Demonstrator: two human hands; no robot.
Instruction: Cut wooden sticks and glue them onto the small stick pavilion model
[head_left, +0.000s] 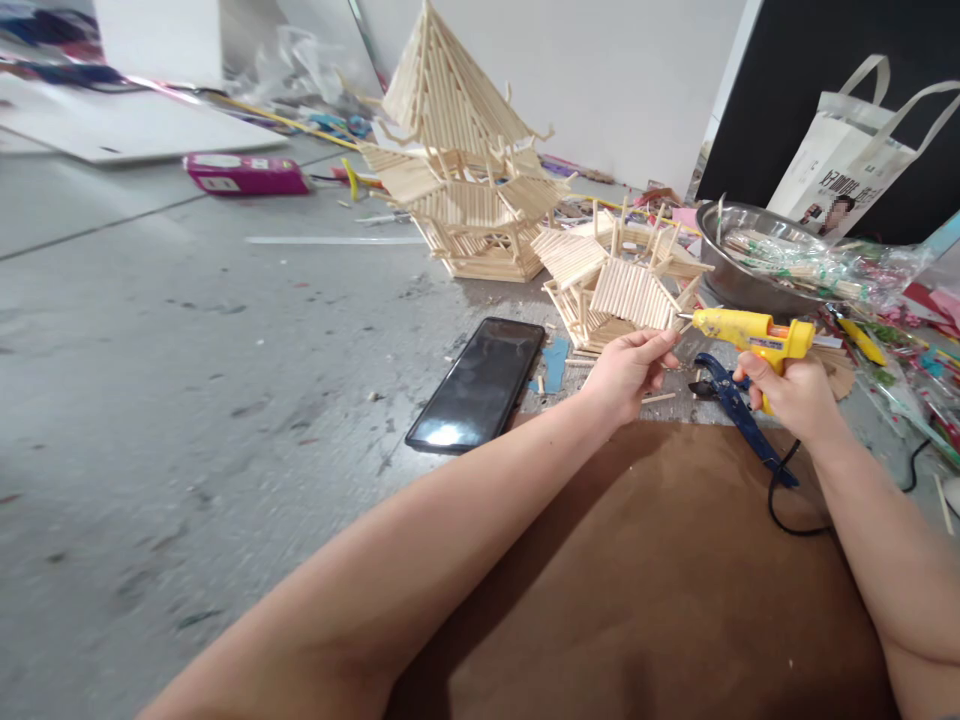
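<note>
My right hand (795,395) is wrapped round the handle of a yellow hot glue gun (739,328), its nozzle pointing left. The nozzle tip is at the right roof edge of a small wooden-stick pavilion model (634,290), close to the fingertips of my left hand (630,372). My left hand is closed in a pinch in front of that model; what it holds is too small to make out. Blue-handled cutting pliers (739,410) lie on the floor beneath the glue gun. Behind to the left stands a taller stick pagoda (469,150) with a pointed roof.
A black phone (480,385) lies left of my left hand. To the right are a steel bowl (724,265) with bagged sticks, a white tote bag (840,160) and plastic packets. Farther left is a magenta box (244,175). A brown board or cloth (637,570) spreads below my arms.
</note>
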